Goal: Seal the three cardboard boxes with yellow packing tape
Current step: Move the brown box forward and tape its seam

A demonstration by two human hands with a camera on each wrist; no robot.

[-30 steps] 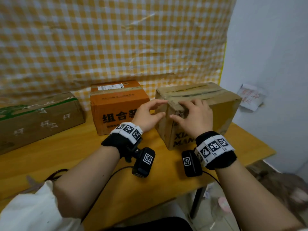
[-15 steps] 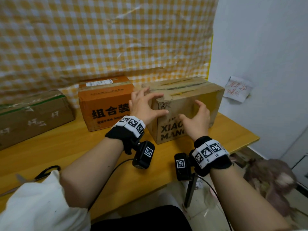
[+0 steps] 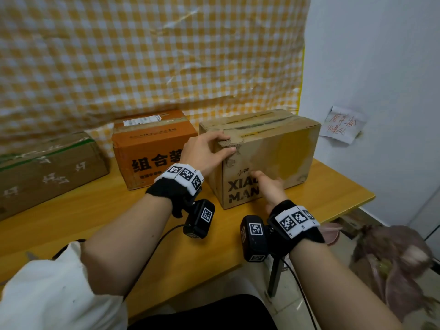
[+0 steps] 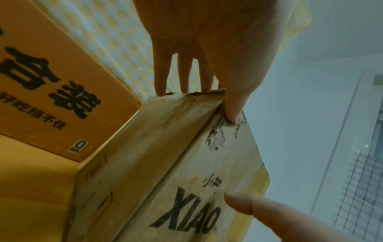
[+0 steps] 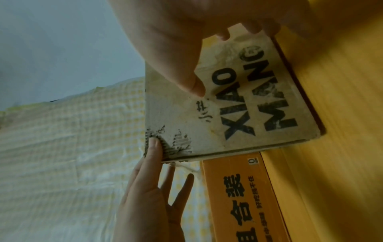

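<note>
Left hand: the left hand [image 3: 205, 152] rests on the top front left corner of the brown box [image 3: 281, 151], fingers straight across the top edge and thumb [image 4: 233, 113] pressed on the torn patch of the front face; spread wide, gripping nothing.
Right hand: the right hand [image 3: 267, 186] lies against the front face of the brown box, low down over the black "XIAO MANG" print, fingers loosely extended, thumb near the print; relaxed, holding nothing.
Brown box: stands on the table [image 3: 95, 225] toward its right end, flaps closed, strips of tape along the top seam, a yellowish patch on the front face.
Orange box: the orange box [image 3: 152, 146] stands just left of the brown box, close beside it, a white label on its taped top, black characters on the front.
Third box: a brown box with green tape [image 3: 47, 170] sits at the left, apart from the orange one.
Backdrop: a yellow-and-white checked cloth [image 3: 142, 55] hangs behind the 3 boxes.
Wall: a paper note [image 3: 341, 126] with red handwriting is stuck on the white wall at right.
Tape roll: not seen in any view.
</note>
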